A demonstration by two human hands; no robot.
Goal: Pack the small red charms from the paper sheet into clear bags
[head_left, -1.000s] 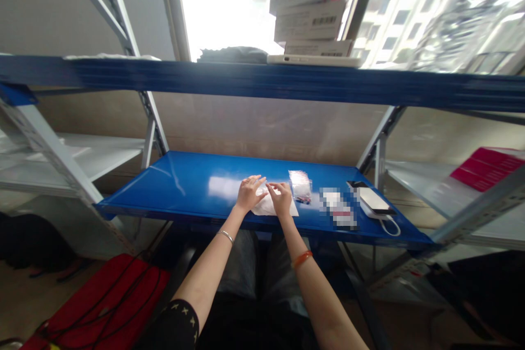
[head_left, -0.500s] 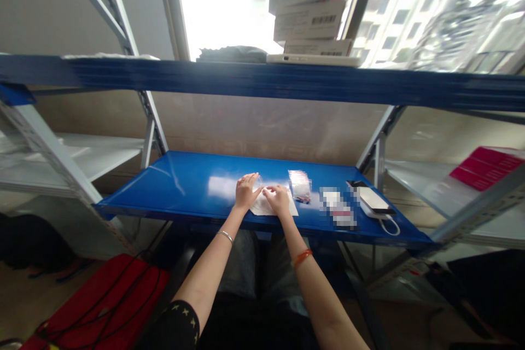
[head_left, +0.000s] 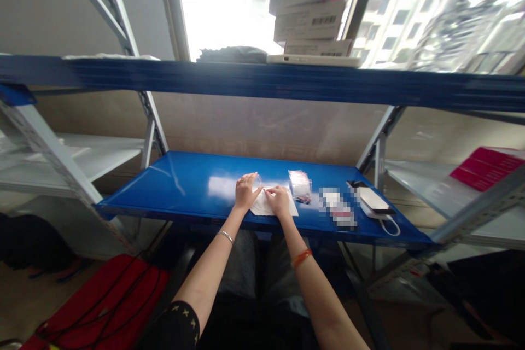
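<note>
Both of my hands rest on a white sheet (head_left: 267,208) lying on the blue shelf (head_left: 197,186). My left hand (head_left: 245,192) lies over the sheet's left end, fingers loosely curled around a small clear object I cannot make out. My right hand (head_left: 279,199) sits just to its right, fingers bent in a pinch toward the left hand. What it pinches, if anything, is too small to see. A small clear bag (head_left: 300,185) with red and dark bits lies to the right of my right hand.
Right of the bag lie a blurred-out item (head_left: 337,208) and a white power bank (head_left: 372,200) with a cable. Stacked cardboard boxes (head_left: 311,11) stand on the upper shelf. Grey shelves flank both sides. A red bag (head_left: 102,301) lies on the floor at the left.
My hands have drawn slightly closer together and lower on the sheet. My left fingers have curled in from a more spread pose.
</note>
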